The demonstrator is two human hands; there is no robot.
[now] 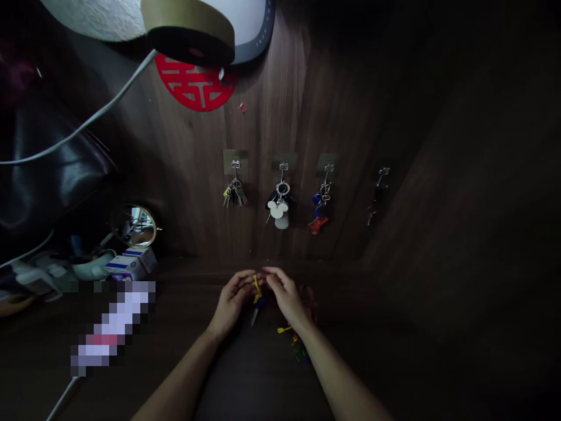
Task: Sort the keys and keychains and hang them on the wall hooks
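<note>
Both my hands meet low over the dark wooden surface, fingertips close together. My left hand (234, 299) pinches a yellow cord (257, 285), from which a blue-headed key (255, 316) dangles. Alongside it, the fingers of my right hand (284, 293) are bent inward; what they hold, if anything, is hidden. Below and beside my right wrist lie small yellow (284, 330) and green (300, 352) items, partly covered by the forearm and too dim to name. A reddish-brown item (310, 298) shows behind that wrist.
Key bunches hang from wall hooks: plain keys (235, 194), a set with a white mouse-head tag (277, 209), a blue-and-red set (319, 210) and a dim one (371, 211). A round mirror (142, 226), boxes (131, 263) and a black bag (56, 164) stand left.
</note>
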